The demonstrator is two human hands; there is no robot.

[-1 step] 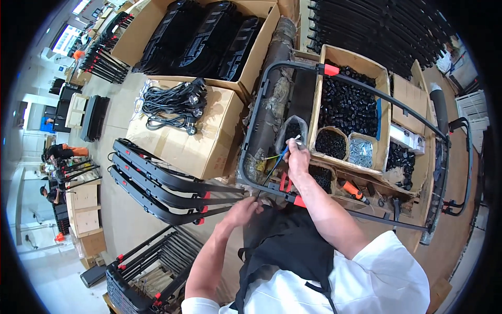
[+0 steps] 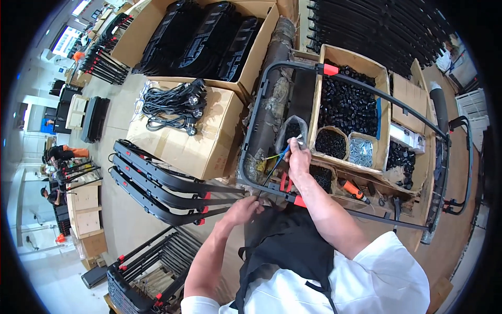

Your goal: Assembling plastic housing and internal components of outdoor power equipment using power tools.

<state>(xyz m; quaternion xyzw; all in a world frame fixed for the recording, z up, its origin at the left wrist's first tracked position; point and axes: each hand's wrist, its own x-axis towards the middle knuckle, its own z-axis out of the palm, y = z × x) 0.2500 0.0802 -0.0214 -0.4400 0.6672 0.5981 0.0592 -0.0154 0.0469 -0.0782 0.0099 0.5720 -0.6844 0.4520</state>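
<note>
Item: our right hand (image 2: 299, 157), closed on blue-handled tool (image 2: 278, 159) over black tubular frame (image 2: 254, 118). Left hand (image 2: 244, 210), pinching frame's near rail by red clip (image 2: 299, 201). No shift noted between views; work mid-step.

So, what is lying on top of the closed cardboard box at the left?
A bundle of black cables with plugs lies on the closed cardboard box. What is inside the box cannot be seen.
</note>
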